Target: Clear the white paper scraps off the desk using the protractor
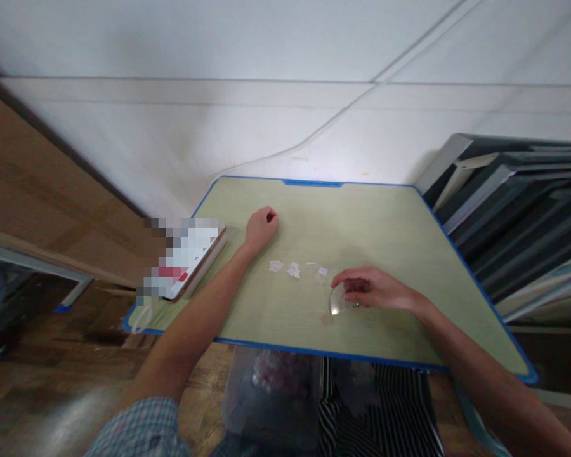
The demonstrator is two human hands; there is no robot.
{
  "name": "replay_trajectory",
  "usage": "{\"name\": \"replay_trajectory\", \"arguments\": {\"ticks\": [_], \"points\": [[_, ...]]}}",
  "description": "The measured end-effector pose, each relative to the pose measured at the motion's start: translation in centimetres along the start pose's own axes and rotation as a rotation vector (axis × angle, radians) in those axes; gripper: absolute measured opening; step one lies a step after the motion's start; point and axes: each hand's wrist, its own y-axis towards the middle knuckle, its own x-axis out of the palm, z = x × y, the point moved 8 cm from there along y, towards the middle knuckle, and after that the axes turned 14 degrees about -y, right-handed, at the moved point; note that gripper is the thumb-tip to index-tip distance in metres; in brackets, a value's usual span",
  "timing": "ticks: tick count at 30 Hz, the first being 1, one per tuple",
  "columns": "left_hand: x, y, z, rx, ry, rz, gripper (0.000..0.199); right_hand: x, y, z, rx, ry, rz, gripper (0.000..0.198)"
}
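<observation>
My right hand (375, 289) is closed around a clear, shiny packet (337, 299) with dark red contents (356, 285), held at or just over the table's right-hand middle; what exactly is inside cannot be made out. A small pinkish patch (327, 319) shows on the tabletop just below the packet. My left hand (261, 228) rests on the table as a loose fist, its fingers curled inward with nothing seen in them. Between the hands lies a short row of small whitish pieces (294, 271), and a clear bit with a pale lilac square (322, 271) is near my right fingertips.
The pale table (361, 222) has a blue edge and stands against a white wall. A box with a phone-like printed top (195, 257) is at its left. Dark folded panels (514, 184) lean at the right. Below the front edge sits a translucent bin (271, 406).
</observation>
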Motion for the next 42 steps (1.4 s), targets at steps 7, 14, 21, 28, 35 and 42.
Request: {"name": "replay_trajectory", "arguments": {"ticks": [7,14,21,28,35,42], "points": [[0.0,0.0,-0.1,-0.003,0.005,-0.004,0.016,0.7,0.3,-2.0,-0.127,-0.179,0.041,0.023],[-0.1,0.0,0.0,-0.001,-0.001,0.002,0.016,1.5,0.3,-1.8,-0.100,-0.071,0.001,0.025],[-0.1,0.0,0.0,-0.009,-0.008,-0.003,0.016,-0.8,0.1,-1.1,-0.032,-0.030,0.173,0.027],[0.0,0.0,-0.1,-0.001,0.000,-0.001,0.017,-1.4,0.4,-0.3,0.000,-0.169,0.284,0.025],[0.0,0.0,-0.1,-0.002,0.002,0.000,0.017,0.8,0.5,-1.6,0.008,-0.370,0.190,0.027],[-0.1,0.0,0.0,-0.005,0.002,0.000,0.016,1.8,0.6,-1.7,-0.026,-0.218,0.127,0.027]]}}
